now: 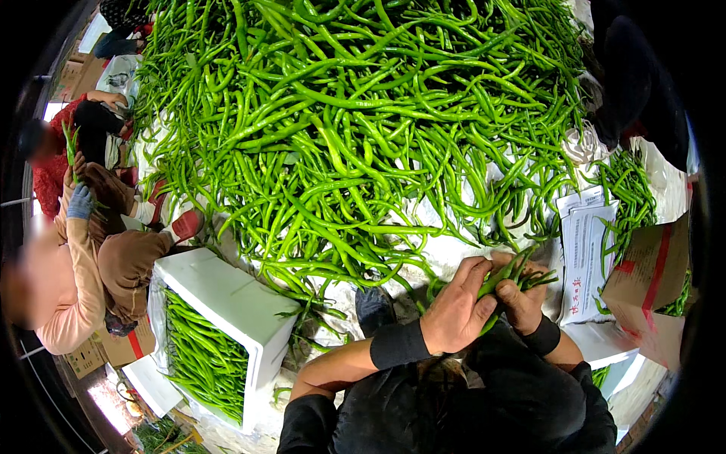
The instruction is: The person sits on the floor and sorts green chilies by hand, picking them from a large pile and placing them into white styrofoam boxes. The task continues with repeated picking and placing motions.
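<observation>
A great heap of long green chili peppers [351, 136] spreads over pale sheeting before me. At the heap's near right edge, both my hands hold a small bunch of green peppers [499, 284] between them. My left hand [459, 309] has its fingers around the left side of the bunch. On the right side, my right hand [522, 295] grips the same peppers, its thumb on top and stem ends sticking out past it. Part of the fingers is hidden behind the peppers.
A white foam box [227, 295] full of peppers stands left of me. Printed newspapers [587, 255] lie to my right beside a cardboard box [646, 284] and more peppers. Other people sit along the left; a co-worker's gloved hand [81, 201] is among them. Someone in dark clothes [641, 85] is at upper right.
</observation>
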Demonstrator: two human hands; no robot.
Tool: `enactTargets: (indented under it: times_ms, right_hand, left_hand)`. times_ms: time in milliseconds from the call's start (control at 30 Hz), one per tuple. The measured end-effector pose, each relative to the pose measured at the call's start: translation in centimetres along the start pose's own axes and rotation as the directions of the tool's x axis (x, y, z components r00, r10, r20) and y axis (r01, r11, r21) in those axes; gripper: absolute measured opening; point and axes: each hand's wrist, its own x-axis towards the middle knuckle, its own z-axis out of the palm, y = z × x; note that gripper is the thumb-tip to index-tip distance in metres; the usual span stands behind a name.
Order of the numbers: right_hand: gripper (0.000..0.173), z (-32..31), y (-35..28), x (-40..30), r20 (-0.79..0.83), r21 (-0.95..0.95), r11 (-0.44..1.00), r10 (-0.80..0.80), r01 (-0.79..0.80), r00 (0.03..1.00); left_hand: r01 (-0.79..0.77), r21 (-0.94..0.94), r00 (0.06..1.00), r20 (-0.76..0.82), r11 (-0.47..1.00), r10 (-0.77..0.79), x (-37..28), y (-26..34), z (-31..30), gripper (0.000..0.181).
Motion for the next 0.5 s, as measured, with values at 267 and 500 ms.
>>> enactTargets:
  times_ms: [267,500]
  right_hand:
    - [0.022,-2.1,0.5,1.4,0.253,-0.215,0.921,-0.269,0.325,0.929]
    - [0.047,-6.6,-2.8,3.0,0.113,-0.102,0.982,-0.150,0.162,0.982]
  left_hand:
    - [0.017,0.078,0.999,0.050,0.997,-0.021,-0.5,-1.5,-0.5,0.055]
    - [0.700,0.448,0.466,-0.877,0.556,0.119,-1.5,-7.8,-19.9,0.037]
